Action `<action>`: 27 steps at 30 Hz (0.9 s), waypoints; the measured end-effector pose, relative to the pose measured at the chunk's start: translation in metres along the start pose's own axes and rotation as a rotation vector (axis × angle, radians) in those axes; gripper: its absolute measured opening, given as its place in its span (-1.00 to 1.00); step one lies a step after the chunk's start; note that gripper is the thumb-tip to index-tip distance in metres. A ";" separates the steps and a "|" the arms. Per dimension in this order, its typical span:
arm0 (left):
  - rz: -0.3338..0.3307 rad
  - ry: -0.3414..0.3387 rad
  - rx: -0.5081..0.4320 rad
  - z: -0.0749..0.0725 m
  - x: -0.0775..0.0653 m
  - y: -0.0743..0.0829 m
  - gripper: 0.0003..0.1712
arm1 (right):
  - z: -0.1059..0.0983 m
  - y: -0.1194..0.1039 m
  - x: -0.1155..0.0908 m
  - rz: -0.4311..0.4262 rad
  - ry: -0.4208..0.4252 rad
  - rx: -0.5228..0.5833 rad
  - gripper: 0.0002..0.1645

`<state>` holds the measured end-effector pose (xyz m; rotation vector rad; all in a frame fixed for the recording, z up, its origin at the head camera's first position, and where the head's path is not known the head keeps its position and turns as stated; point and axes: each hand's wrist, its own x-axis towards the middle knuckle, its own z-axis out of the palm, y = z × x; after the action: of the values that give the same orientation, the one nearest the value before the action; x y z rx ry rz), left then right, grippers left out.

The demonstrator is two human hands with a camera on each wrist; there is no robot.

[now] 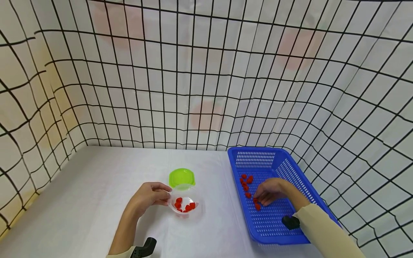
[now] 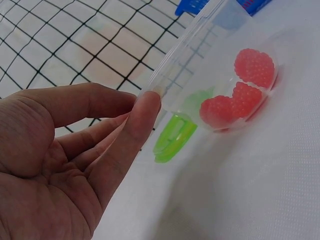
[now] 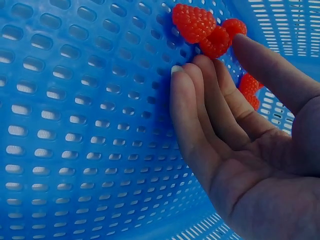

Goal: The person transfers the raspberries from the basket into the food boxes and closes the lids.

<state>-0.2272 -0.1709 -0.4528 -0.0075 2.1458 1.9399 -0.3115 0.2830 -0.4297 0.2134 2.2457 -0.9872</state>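
Observation:
At the table's middle, my left hand (image 1: 146, 197) pinches the rim of a clear round plastic bowl (image 1: 197, 196) between thumb and finger. Several red raspberries (image 2: 255, 67) lie on the bowl's bottom, seen through its wall in the left wrist view. My right hand (image 1: 272, 190) reaches down into a blue perforated basket (image 1: 240, 211). Its fingers, loosely bent, are right beside raspberries (image 3: 194, 23) on the basket floor. In the right wrist view the thumb tip overlaps one raspberry (image 3: 234, 27), and nothing shows gripped in the palm.
Just behind the bowl lies a bright green lid (image 1: 182, 176) on the white tabletop (image 1: 96, 179). More raspberries (image 1: 243, 182) are strung along the basket's left side. A white wall with black netting (image 1: 206, 86) encloses the back and both sides.

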 end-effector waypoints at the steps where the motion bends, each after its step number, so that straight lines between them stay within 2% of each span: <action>1: 0.000 0.001 0.000 0.000 0.000 0.000 -0.65 | 0.000 0.000 0.000 0.003 -0.006 -0.005 -0.78; 8: 0.001 0.001 -0.001 0.001 0.001 -0.001 -0.66 | 0.001 -0.001 0.001 0.023 -0.030 -0.023 -0.77; 17: 0.014 -0.013 -0.008 0.001 0.001 -0.001 -0.67 | -0.001 0.004 0.001 -0.004 -0.019 0.024 -0.78; 22: 0.008 -0.009 -0.008 0.002 0.000 -0.001 -0.66 | -0.005 0.004 -0.002 -0.030 -0.006 0.049 -0.78; 27: 0.003 0.001 0.004 0.001 0.000 -0.001 -0.67 | -0.009 -0.006 -0.009 -0.094 -0.005 0.056 -0.75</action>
<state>-0.2268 -0.1696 -0.4543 -0.0046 2.1511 1.9373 -0.3113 0.2861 -0.4158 0.1310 2.2425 -1.1000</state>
